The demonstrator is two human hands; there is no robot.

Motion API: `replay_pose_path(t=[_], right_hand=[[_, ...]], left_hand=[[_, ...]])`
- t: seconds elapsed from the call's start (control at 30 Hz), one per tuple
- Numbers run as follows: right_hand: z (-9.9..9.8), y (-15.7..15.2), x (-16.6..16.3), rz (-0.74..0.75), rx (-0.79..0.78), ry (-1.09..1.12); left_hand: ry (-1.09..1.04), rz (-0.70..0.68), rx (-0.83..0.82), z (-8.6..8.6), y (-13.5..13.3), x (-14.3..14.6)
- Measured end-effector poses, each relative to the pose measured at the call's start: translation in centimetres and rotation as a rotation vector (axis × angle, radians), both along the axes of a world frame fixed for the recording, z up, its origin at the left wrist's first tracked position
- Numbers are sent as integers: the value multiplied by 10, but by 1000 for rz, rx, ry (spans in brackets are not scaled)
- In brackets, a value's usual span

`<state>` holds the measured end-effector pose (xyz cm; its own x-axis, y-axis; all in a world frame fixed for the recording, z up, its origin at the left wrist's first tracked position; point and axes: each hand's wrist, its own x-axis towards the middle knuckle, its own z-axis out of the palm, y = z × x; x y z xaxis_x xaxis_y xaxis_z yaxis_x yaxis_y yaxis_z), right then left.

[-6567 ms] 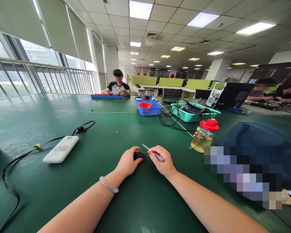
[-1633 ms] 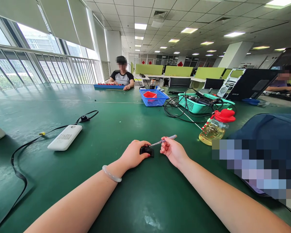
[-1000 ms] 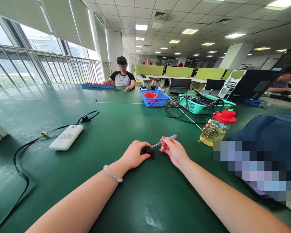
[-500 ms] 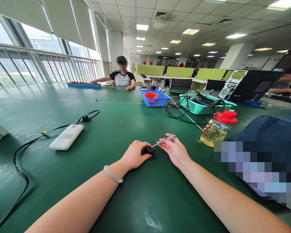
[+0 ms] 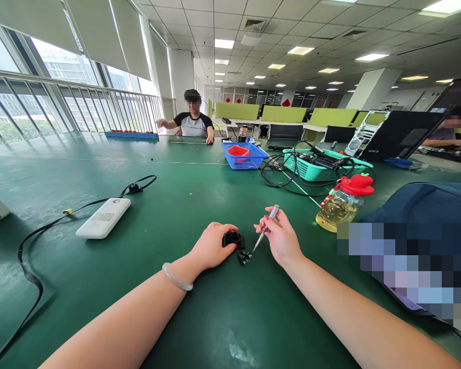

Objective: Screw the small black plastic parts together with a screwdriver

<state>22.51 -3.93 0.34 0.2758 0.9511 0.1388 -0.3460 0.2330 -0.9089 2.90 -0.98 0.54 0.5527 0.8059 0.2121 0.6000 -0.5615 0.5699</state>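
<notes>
My left hand (image 5: 214, 246) is closed around a small black plastic casing (image 5: 233, 240) that rests on the green tabletop. In my right hand (image 5: 286, 240) is a slim screwdriver (image 5: 266, 226) with a clear purplish handle, its shaft slanting down and left. The tip is at, or very near, a small black part with metal prongs (image 5: 245, 258), which lies on the table just in front of the casing. Whether tip and part touch is hard to tell. My left fingers hide some of the casing.
A white power bank (image 5: 104, 218) and black strap (image 5: 31, 271) lie left. To the right stand a red-lidded bottle (image 5: 336, 212) and a dark blue bag (image 5: 426, 205). Farther back are a blue basket (image 5: 246, 162), a cable-filled green basket (image 5: 311, 171) and a seated person (image 5: 194, 123).
The pronged black part now lies outside the casing, on the table. My right hand has tilted the screwdriver steeper, its tip moving from the casing to that part. My left hand stays put.
</notes>
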Motion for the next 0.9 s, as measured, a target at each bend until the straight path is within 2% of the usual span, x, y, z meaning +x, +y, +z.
replay_pose_path(t=[0.1,0.2,0.5,0.73,0.9], right_hand=[[2,-3,-1,-69,108,-80],[4,-8,-4,-73,178,-188],[4,-14,-12,20,239,-393],[0,-17,-11,-122,309,-641],[10,-23,-10,-68,364,-774]], left_hand=[[3,13,24,-2,1,-1],[2,18,40,-3,2,-1],[6,7,11,-1,2,-1],[-13,-3,20,-3,2,-2],[-1,-2,24,-3,3,-1]])
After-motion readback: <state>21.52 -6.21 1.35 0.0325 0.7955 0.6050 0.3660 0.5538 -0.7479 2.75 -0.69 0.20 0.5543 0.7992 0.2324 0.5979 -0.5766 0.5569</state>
